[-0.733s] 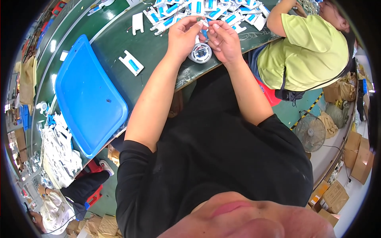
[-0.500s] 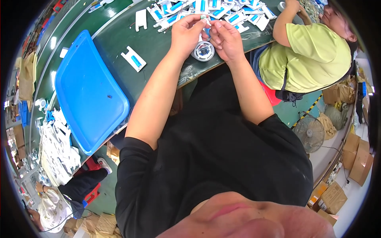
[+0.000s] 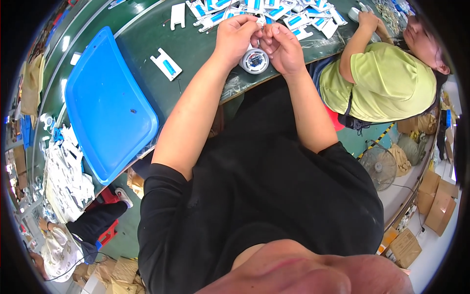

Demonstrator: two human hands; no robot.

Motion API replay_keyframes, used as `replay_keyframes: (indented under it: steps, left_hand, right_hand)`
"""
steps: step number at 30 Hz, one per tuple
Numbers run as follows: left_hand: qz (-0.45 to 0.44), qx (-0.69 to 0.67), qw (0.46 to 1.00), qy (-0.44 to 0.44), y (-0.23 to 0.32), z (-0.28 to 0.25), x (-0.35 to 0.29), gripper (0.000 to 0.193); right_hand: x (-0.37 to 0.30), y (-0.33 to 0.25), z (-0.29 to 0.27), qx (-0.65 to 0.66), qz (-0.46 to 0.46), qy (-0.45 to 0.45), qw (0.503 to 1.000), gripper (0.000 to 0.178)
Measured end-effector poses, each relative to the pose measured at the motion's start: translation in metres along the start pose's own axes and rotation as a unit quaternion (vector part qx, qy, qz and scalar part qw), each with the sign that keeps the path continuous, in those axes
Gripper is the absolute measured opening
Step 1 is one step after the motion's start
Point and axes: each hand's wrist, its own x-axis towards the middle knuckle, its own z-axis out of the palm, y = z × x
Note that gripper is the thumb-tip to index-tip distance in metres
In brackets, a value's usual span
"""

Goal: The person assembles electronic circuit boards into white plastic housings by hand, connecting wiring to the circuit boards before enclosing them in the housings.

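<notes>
Above the green table my left hand (image 3: 236,40) is closed, thumb and fingertips pinching a small white piece (image 3: 261,21) whose kind I cannot make out. My right hand (image 3: 286,51) meets it fingertip to fingertip, its fingers curled and pressed together; what they hold is hidden. Just below both hands a round white housing (image 3: 255,61) lies on the table near the front edge, its open face showing a small circuit board. Beyond my fingers is a pile of white plastic parts (image 3: 299,20) with blue cylindrical cells in them.
A large blue tray (image 3: 110,112) lies to the left on the green table (image 3: 142,46). Between tray and hands sits one white part with a blue cell (image 3: 167,64); a plain white part (image 3: 177,16) is farther back. At the right a co-worker in a yellow-green shirt (image 3: 391,81) sits close by.
The view has shifted slightly. Both hands stay together, fingers moved a little; the small white piece now shows above the fingertips, and the blue bit between the hands is no longer visible.
</notes>
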Motion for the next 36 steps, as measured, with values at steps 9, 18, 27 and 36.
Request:
replay_keyframes:
  steps: [9, 18, 27, 36]
  left_hand:
    - [0.002, -0.028, 0.999, -0.038, 0.002, -0.005, 0.001, 0.017]
    - [-0.011, 0.014, 0.998, -0.058, 0.002, -0.006, 0.003, 0.019]
    - [-0.034, -0.015, 0.998, -0.049, 0.009, -0.004, 0.002, 0.015]
    - [-0.027, -0.045, 0.997, -0.053, 0.004, -0.006, 0.002, 0.017]
  right_hand:
    - [-0.001, -0.005, 0.000, -0.002, 0.007, -0.033, 0.999, 0.022]
    - [-0.001, -0.004, -0.009, 0.068, 0.023, -0.057, 0.996, 0.023]
    - [0.002, 0.000, -0.010, 0.143, -0.051, -0.051, 0.987, 0.022]
    - [-0.002, 0.001, -0.023, 0.179, -0.054, -0.090, 0.978, 0.026]
